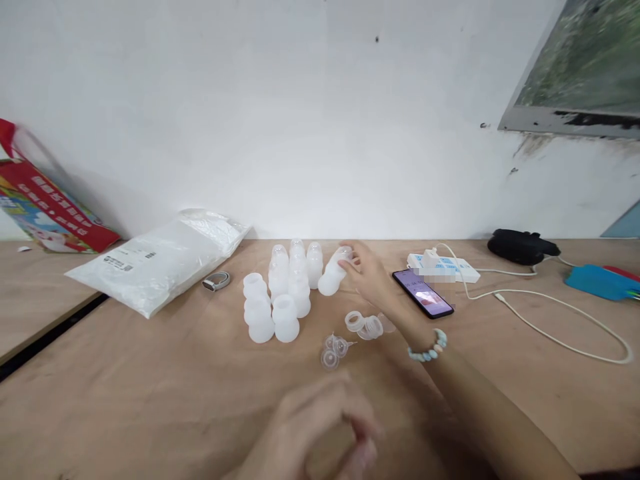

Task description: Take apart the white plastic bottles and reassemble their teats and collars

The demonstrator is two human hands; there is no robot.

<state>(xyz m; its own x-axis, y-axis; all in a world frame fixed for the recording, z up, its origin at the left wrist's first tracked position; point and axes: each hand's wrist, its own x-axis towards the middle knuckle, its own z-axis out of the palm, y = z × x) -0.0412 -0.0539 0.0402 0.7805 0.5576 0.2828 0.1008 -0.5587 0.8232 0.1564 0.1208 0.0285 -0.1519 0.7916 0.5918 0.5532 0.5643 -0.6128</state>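
My right hand (364, 270) grips the clear-domed top of a white bottle (330, 279), which leans to the right at the right side of the bottle group. Several other white bottles (299, 293) stand close together, some with clear domes; two at the front (286, 320) have open tops. My left hand (325, 427) is low in the view, near the front, smeared by motion; whether it holds anything is unclear. Between the hands lie small clear nipples (333, 352) and, to their right, translucent rings (369, 325), partly beside my right forearm.
A white plastic package (163, 260) and a watch (216, 281) lie left of the bottles. On the right are a phone (424, 293), a power strip (463, 270), a looping cable (565, 320), a black case (520, 247) and a blue item (597, 281). A red bag (55, 213) stands far left.
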